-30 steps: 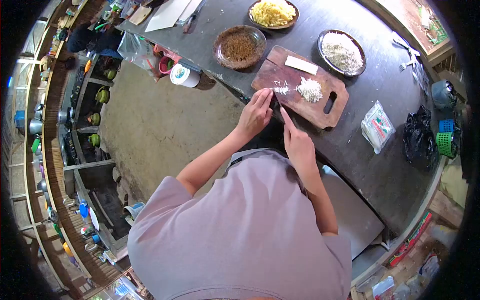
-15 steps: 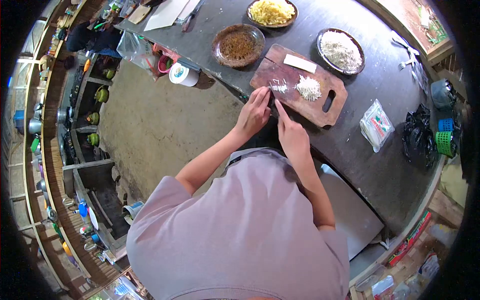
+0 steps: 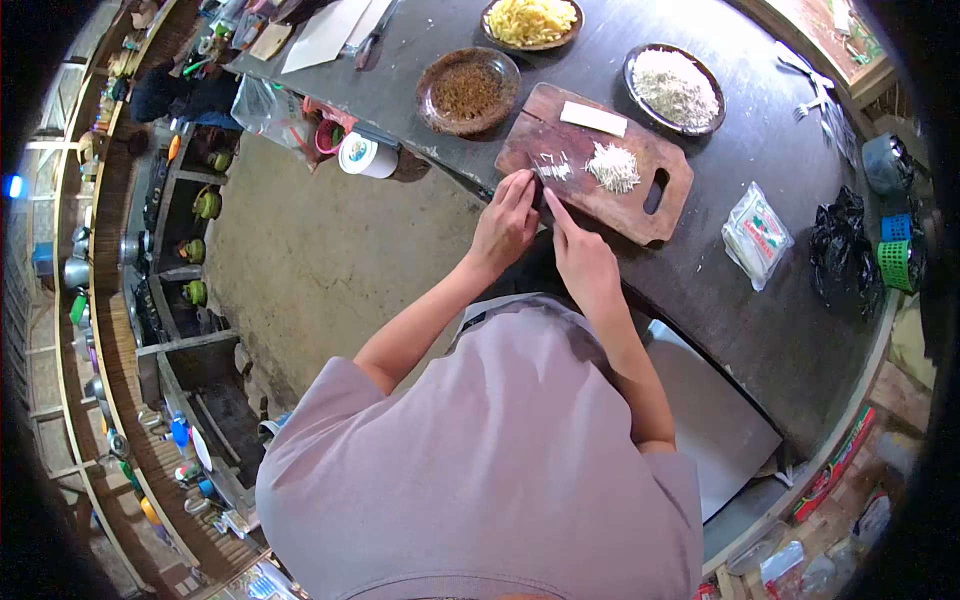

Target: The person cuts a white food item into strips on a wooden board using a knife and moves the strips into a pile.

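A wooden cutting board (image 3: 650,155) lies on the dark table. On it are a white block (image 3: 593,118), a heap of thin white strips (image 3: 613,168) and a few loose strips (image 3: 553,166). My left hand (image 3: 506,225) is at the board's near-left edge, its fingers pressed together beside the loose strips; what they hold is hidden. Close to its right, my right hand (image 3: 584,255) is closed with the index finger stretched along a dark, thin thing, perhaps a knife, too hidden to make out.
Beyond the board stand a brown plate with dark crumbs (image 3: 470,92), a bowl of yellow pieces (image 3: 532,22) and a bowl of whitish shreds (image 3: 676,90). A plastic packet (image 3: 757,238) and a black bag (image 3: 840,250) lie to the right. A white bucket (image 3: 367,155) stands at left.
The view has shifted slightly, so the board and bowls appear a little higher and farther left. Both hands stay at the same board edge, with hardly any change in their grip.
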A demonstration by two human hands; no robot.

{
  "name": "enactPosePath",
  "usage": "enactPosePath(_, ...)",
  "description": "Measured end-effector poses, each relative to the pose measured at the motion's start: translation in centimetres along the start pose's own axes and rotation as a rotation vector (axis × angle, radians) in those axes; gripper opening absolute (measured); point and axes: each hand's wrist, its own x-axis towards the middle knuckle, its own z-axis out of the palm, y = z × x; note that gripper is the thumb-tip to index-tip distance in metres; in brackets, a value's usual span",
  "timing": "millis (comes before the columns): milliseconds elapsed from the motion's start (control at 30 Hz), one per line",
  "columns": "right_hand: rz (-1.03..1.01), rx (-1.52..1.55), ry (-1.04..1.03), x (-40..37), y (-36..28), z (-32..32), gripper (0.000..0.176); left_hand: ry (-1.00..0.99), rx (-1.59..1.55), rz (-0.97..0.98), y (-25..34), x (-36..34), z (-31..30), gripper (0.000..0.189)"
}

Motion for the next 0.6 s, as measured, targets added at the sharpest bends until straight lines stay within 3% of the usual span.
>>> enactPosePath(300, -0.029, -0.059, 0.015, -3.7, 1.9, 0.1, 0.058, 0.021, 0.006, 0.014, 0.1, 0.1, 0.0, 0.049)
enactPosePath(500, -0.033, -0.04, 0.037, 1.4, -0.2, 1.2, 0.058, 0.009, -0.021, -0.007, 0.1, 0.0, 0.0, 0.049)
enactPosePath(600, -0.033, -0.044, 0.027, -0.2, 0.3, 0.6, 0.058, 0.009, -0.019, 0.004, 0.1, 0.0, -0.2, 0.049)
